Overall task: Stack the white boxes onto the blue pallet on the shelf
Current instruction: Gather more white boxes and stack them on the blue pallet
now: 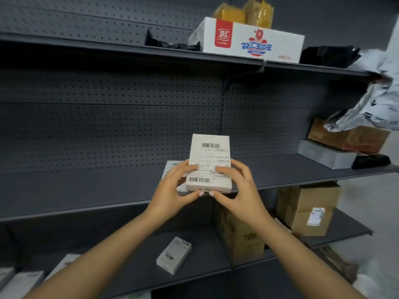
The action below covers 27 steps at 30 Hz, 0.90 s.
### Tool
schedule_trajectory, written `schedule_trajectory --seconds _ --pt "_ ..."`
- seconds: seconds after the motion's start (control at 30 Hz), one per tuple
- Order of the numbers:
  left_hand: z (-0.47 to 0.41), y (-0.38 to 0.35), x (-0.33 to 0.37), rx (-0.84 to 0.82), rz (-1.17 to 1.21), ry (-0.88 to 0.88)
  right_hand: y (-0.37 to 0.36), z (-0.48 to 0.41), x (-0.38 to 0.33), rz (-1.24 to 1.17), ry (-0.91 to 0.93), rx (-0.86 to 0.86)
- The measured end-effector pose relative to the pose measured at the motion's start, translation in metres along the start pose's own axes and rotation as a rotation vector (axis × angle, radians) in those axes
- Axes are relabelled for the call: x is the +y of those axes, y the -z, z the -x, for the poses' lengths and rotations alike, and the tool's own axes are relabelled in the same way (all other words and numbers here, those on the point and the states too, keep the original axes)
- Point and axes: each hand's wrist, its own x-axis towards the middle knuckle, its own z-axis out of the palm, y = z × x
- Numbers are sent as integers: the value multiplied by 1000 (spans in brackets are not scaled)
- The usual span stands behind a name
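Head view: a person is holding a white box (208, 160) in both hands at the front edge of a grey middle shelf (86, 190). The left hand (172, 188) is gripping the box's near left corner, thumb lying on the label and fingers curling round the near end. The right hand (239, 188) is gripping the near right corner the same way. The box is facing label-up, its far end pointing toward the pegboard back. A second white box (171, 169) is sitting on the shelf, partly hidden behind the left hand; whether the two boxes are touching cannot be told. A small white box (173, 254) is lying on the lower shelf (133, 266), with brown cartons (239, 234) standing to its right. A large printed carton (248, 39) is sitting on the top shelf (108, 46).
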Motion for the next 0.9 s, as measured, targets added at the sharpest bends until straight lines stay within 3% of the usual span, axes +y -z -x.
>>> schedule_trajectory --seconds 0.33,0.9 --pt "82 167 -27 177 -154 128 -156 -28 -97 -149 114 -163" --pt "278 535 -55 434 -472 341 -498 -34 -358 -501 342 -436"
